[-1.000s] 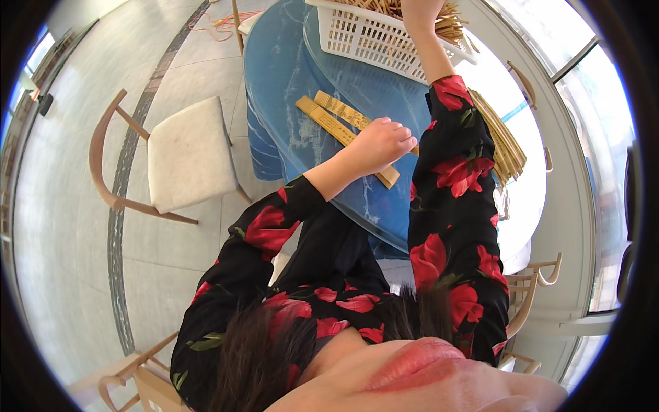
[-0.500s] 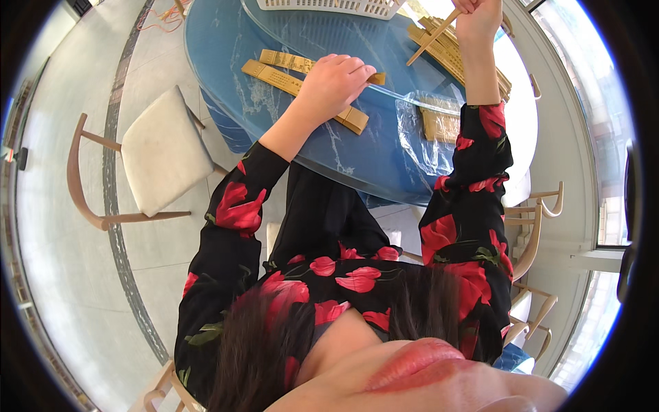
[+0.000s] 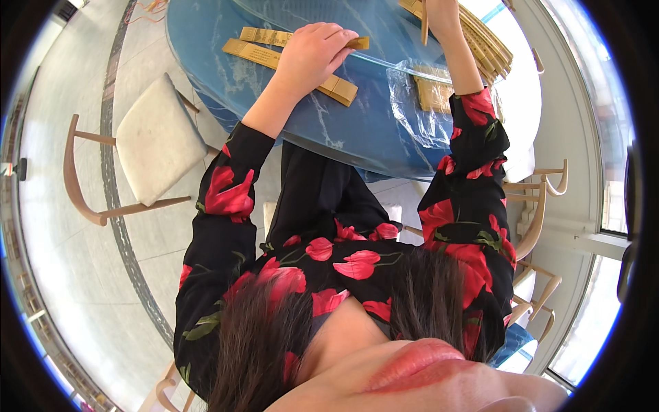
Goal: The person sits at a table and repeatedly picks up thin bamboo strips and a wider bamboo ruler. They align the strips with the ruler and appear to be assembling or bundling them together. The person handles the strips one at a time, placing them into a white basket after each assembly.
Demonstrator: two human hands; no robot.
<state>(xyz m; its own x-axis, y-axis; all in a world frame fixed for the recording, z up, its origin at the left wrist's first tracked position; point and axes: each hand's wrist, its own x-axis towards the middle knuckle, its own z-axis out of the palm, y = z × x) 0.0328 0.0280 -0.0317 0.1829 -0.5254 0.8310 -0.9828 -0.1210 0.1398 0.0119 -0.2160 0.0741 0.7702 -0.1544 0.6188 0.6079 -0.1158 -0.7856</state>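
Note:
My left hand lies over the blue table with its fingers curled round a long, flat gold printed strip; one end of the strip pokes out past the fingertips. A second gold strip passes under that hand, its folded-looking end lying nearer me. At the top edge my right hand, partly cut off by the picture, grips a thin tan stick that looks like a chopstick. Beneath and beside my right hand is a fanned pile of gold strips.
A clear plastic bag lies by my right forearm, with a gold bundle in or under it. The blue marbled table has a raised glass layer. A chair with a cream seat stands at the left; more wooden chairs stand at the right.
The whole scene has shifted upward in the picture, and the white basket has left the view. The stick in my right hand has swung from slanting to nearly upright. My left hand keeps its place on the strips.

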